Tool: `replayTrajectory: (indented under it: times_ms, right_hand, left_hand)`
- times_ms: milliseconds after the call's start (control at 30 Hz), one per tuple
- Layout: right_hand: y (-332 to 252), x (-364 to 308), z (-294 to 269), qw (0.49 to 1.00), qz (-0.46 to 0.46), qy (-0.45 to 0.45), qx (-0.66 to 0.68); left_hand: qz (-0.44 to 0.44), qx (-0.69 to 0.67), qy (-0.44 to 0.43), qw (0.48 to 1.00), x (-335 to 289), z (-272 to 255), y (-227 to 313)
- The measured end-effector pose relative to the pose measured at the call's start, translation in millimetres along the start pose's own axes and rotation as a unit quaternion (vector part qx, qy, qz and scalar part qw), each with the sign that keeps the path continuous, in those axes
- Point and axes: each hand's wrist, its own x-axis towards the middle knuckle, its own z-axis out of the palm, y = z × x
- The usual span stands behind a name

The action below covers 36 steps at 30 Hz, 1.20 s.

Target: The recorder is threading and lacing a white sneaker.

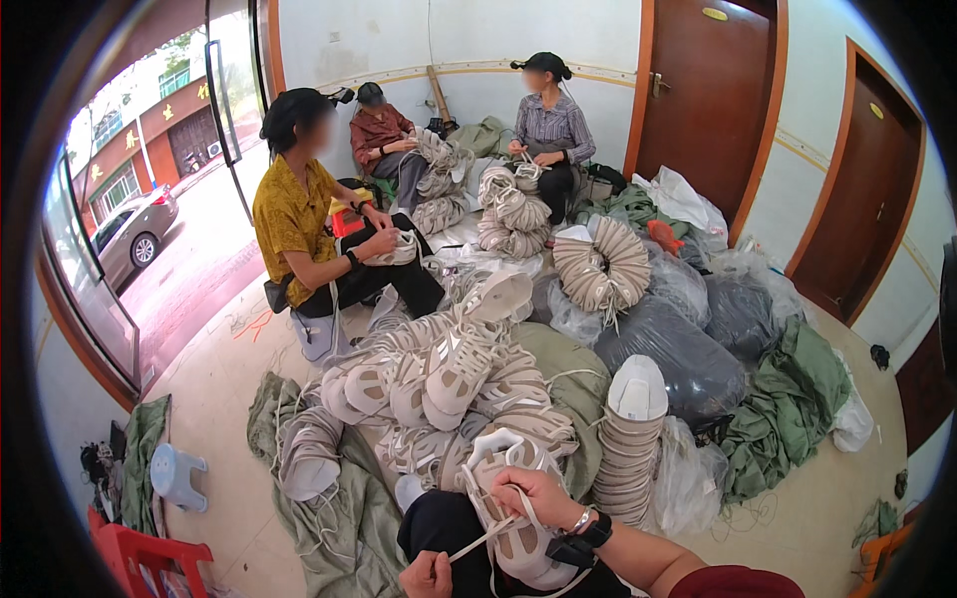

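A beige shoe upper with mesh panels rests on my lap, its toe toward me. My left hand is closed on a pale shoelace, which stretches tight up to the upper. Over the lacing area, my right hand pinches the lace where it loops. Just beyond my knees lies a large heap of similar uppers, some with laces threaded. To the right stands a tall nested stack of uppers.
Three people sit across the heap: one in a yellow shirt, one in dark red, one in stripes. Dark plastic bags and green cloth lie right. A blue stool and red chair stand left.
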Motion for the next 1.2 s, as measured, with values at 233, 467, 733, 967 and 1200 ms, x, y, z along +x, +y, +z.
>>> replayTrajectory:
  times_ms: [233,467,733,967,1200]
  right_hand:
    - [-0.4,-0.1,1.1,1.000,-0.005,0.006,0.007]
    - [-1.9,-0.1,0.9,1.000,-0.009,0.006,-0.004]
    - [-1.4,-0.3,0.6,1.000,-0.004,0.007,-0.005]
    - [-0.5,-0.3,0.1,1.000,-0.008,0.001,-0.009]
    - [1.4,0.2,-0.3,1.000,-0.012,0.002,-0.011]
  left_hand:
    - [0.005,-0.001,0.003,1.000,0.0,0.3,0.6]
    - [0.005,0.001,0.005,1.000,-0.2,0.2,1.4]
    - [0.006,0.003,-0.002,1.000,-0.3,-0.8,0.6]
    - [0.001,-0.003,-0.002,1.000,-0.9,-0.8,0.1]
    - [0.003,-0.004,0.007,1.000,-0.5,0.6,-0.6]
